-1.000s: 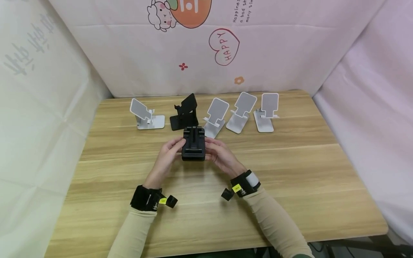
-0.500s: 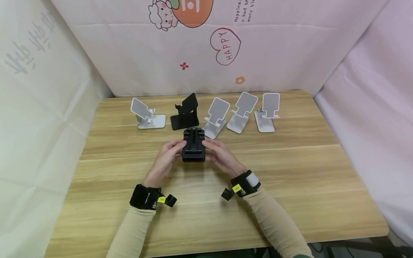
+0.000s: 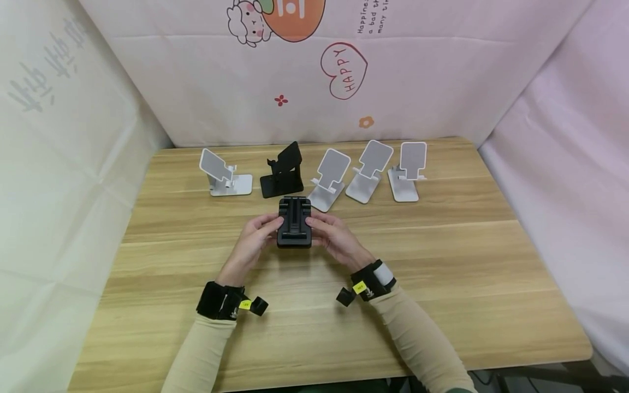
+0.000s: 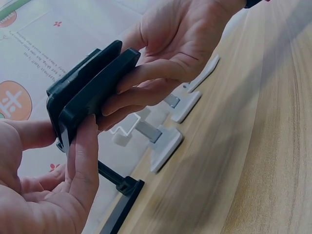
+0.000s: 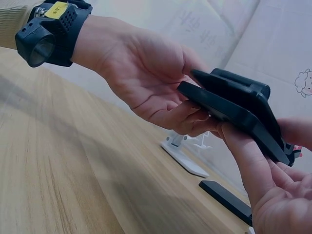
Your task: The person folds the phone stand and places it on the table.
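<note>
Both hands hold a black folding phone stand (image 3: 294, 224) above the middle of the table, one at each side. It is folded down, and a narrow wedge-shaped gap shows between its two plates in the left wrist view. My left hand (image 3: 251, 240) pinches the left edge, thumb on the upper face and fingers beneath. On the right edge, my right hand (image 3: 339, 240) grips the same way, with its thumb on the face. Seen from the right wrist, fingertips of both hands meet under the thicker plate (image 5: 229, 109).
Along the table's (image 3: 442, 273) back edge stand several unfolded phone stands: a white one (image 3: 231, 185) at left, a black one (image 3: 282, 183), and more white ones (image 3: 326, 191) to the right. A printed cloth (image 3: 417, 82) hangs behind. Each wrist wears a black strap (image 3: 218, 300) with a small camera.
My right thumb has come onto the stand's upper face. The stand has shifted slightly toward me and tilted so more of its face shows. The stands at the back have not moved.
</note>
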A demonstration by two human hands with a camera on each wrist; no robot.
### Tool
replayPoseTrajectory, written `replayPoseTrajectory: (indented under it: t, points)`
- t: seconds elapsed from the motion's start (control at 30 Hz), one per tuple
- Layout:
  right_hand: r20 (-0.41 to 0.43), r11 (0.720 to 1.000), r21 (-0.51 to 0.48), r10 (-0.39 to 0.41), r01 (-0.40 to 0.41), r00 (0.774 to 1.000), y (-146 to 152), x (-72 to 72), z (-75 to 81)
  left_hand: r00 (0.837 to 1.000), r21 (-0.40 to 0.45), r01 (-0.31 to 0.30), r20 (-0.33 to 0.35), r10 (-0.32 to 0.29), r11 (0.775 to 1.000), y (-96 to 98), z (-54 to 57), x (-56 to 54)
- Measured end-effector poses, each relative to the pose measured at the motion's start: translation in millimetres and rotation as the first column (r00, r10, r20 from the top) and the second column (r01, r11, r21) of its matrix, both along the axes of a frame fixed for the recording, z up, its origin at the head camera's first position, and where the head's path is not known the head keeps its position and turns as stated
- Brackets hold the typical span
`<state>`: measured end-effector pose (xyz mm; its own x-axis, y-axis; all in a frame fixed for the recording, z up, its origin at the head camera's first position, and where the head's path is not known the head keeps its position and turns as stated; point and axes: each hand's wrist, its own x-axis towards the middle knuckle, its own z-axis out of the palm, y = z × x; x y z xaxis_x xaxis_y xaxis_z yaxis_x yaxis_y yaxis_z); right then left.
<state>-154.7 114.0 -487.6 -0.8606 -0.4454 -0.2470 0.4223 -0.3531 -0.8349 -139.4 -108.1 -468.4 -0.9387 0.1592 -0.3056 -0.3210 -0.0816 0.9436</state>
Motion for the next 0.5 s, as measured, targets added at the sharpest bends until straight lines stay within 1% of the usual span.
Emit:
replayPoseTrajectory:
  t: [0.27, 0.5]
  points:
    - [-0.005, 1.0, 0.019, 0.013, -0.013, 1.0, 0.7, 1.7, -0.5, 1.0, -0.014, 0.009, 0.01, -0.009, 1.0, -0.1, -0.9, 0.8]
    - [-0.019, 0.999, 0.042, 0.014, -0.014, 1.0, 0.3, 3.3, -1.9, 1.0, -0.042, 0.027, -0.012, -0.027, 0.999, -3.0, -3.4, 0.4]
